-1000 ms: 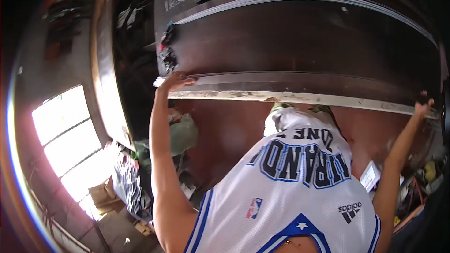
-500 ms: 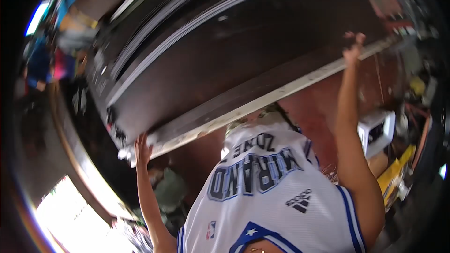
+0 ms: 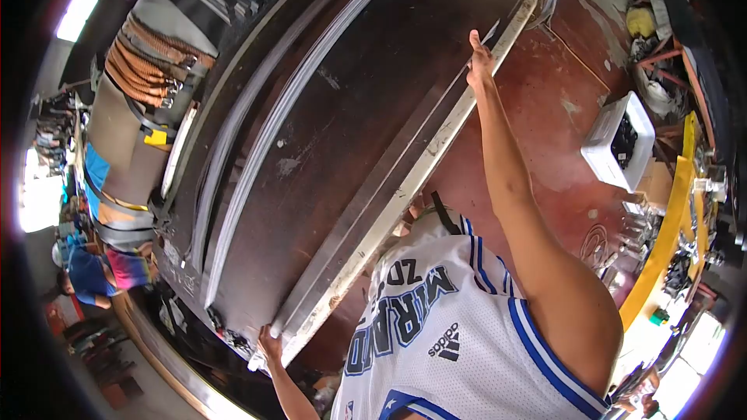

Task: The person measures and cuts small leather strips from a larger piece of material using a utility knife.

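Dark strip (image 3: 354,219) lay along the table's pale edge (image 3: 416,177); left hand (image 3: 270,344) touched one end, its grip unclear; right hand (image 3: 480,64), open, rested near the other, apparently to keep it aligned.

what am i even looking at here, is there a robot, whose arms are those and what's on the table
There's no robot: these are a person's own bare arms, seen by a camera worn on the head and looking down. That is why the white jersey fills the bottom. The wide dark tabletop has a pale edge. Along it lies a long dark strip, with the left hand at its near end and the right hand towards the far end. How firmly either grips is hard to tell. Farther across lie bundles of long, thin grey strips. To the side, you can see brown belts and another person in blue.
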`<control>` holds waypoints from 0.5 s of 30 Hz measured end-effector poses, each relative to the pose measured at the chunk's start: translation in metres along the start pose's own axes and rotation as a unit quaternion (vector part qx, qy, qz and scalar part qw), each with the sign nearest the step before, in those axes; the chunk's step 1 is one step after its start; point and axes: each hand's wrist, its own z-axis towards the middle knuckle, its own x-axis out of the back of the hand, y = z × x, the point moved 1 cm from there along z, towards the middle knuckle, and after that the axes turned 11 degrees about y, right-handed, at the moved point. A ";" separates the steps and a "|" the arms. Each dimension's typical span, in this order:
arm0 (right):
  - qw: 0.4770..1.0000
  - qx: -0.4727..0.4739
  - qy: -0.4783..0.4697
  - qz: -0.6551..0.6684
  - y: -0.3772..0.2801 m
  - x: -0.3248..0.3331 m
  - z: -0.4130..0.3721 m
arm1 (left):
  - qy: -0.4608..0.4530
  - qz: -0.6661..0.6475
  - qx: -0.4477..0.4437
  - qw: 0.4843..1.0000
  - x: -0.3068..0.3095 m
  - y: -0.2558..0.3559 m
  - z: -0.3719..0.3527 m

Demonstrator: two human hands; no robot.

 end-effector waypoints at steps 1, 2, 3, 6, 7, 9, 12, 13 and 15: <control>1.000 0.007 0.014 0.005 0.001 -0.001 0.001 | -0.012 0.002 0.003 1.000 0.002 -0.002 0.001; 1.000 0.025 0.008 0.007 0.008 -0.002 0.007 | -0.009 0.025 -0.010 1.000 0.001 -0.008 -0.001; 0.999 0.047 0.000 0.009 0.011 -0.003 0.015 | -0.004 0.045 -0.021 0.999 -0.003 -0.011 0.002; 0.997 0.002 -0.081 -0.005 -0.004 0.000 0.005 | 0.020 0.035 -0.043 0.998 -0.029 -0.042 0.000; 0.997 -0.008 -0.073 -0.011 -0.008 -0.001 -0.003 | -0.002 0.029 -0.020 0.999 -0.025 -0.037 0.000; 0.998 0.033 -0.057 -0.006 -0.006 -0.003 -0.007 | -0.077 0.050 0.015 0.996 -0.003 -0.012 0.014; 0.998 0.019 -0.048 0.043 -0.006 -0.002 -0.017 | -0.144 0.090 0.055 0.984 0.052 0.040 0.020; 0.999 0.021 -0.031 0.024 -0.015 0.000 -0.030 | -0.133 0.097 0.054 0.985 0.062 0.050 0.026; 0.996 0.050 -0.043 0.056 -0.009 -0.001 -0.030 | -0.042 0.081 0.000 0.996 0.049 0.054 0.047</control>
